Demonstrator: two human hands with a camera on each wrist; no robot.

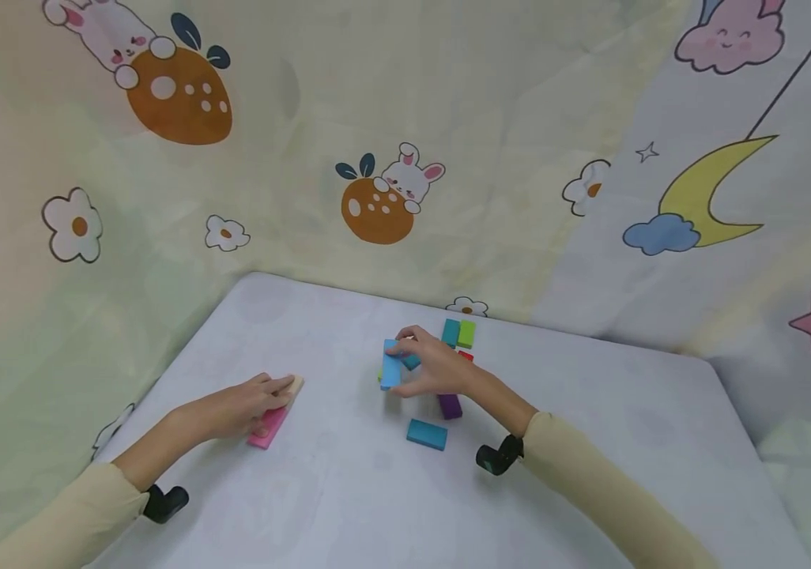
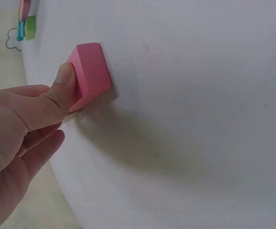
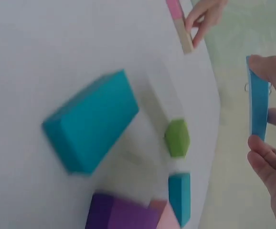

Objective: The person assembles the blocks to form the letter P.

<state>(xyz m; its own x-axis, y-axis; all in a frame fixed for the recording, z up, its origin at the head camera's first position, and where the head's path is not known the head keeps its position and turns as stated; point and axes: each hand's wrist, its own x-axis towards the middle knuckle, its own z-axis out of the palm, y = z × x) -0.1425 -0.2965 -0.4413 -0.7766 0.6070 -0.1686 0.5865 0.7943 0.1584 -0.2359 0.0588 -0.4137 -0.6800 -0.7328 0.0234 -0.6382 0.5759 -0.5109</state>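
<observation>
On the left part of the table, a pink block [image 1: 269,429] and a cream block [image 1: 296,389] lie end to end in one line. My left hand [image 1: 238,408] reaches over them; its thumb presses the side of the pink block in the left wrist view, with the fingers round the far side. My right hand [image 1: 437,367] pinches a light blue block [image 1: 390,371] by its two ends, thumb at one and fingertips at the other. In the right wrist view this block [image 3: 259,105] is held above the table. Beneath the right hand sits a purple block [image 1: 450,407], partly covered.
A teal block [image 1: 427,435] lies nearer me than the purple one. Behind the right hand stand another teal block [image 1: 451,332], a lime green block [image 1: 466,333] and a mostly hidden red block [image 1: 465,356]. A patterned cloth wall [image 1: 292,197] rises behind the white table [image 1: 576,490].
</observation>
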